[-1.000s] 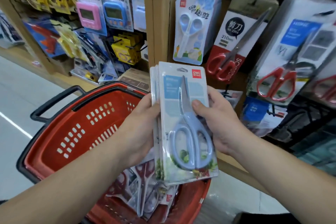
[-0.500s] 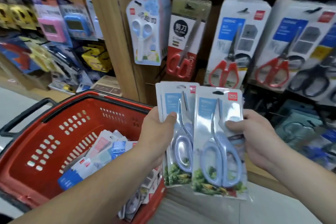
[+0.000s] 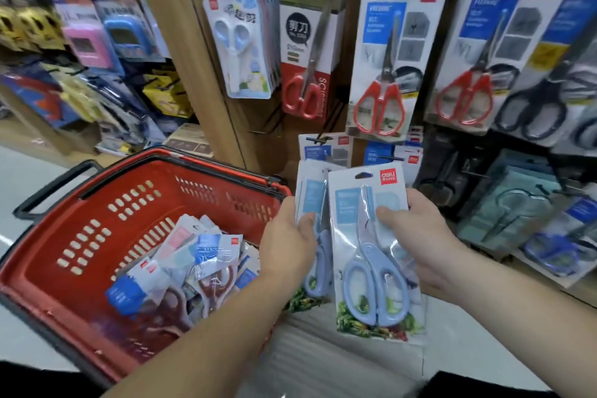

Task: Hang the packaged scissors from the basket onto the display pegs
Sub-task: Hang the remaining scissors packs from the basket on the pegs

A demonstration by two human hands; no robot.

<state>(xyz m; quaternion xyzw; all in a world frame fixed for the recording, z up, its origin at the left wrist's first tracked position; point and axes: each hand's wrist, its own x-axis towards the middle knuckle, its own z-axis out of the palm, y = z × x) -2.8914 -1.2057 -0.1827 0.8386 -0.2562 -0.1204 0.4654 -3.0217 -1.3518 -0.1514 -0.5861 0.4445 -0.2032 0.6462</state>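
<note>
While the right hand (image 3: 420, 245) has its grip clamped on one blue scissors pack (image 3: 371, 252) at lower centre and the left hand (image 3: 286, 245) has its on the stack (image 3: 311, 200) just beside it, that glossy stack could fan and slip, or the hang hole (image 3: 364, 175) miss a peg (image 3: 315, 139).

Bright, even shop light — glare on plastic packaging, soft blur throughout, wide-angle bending at edges.
</note>
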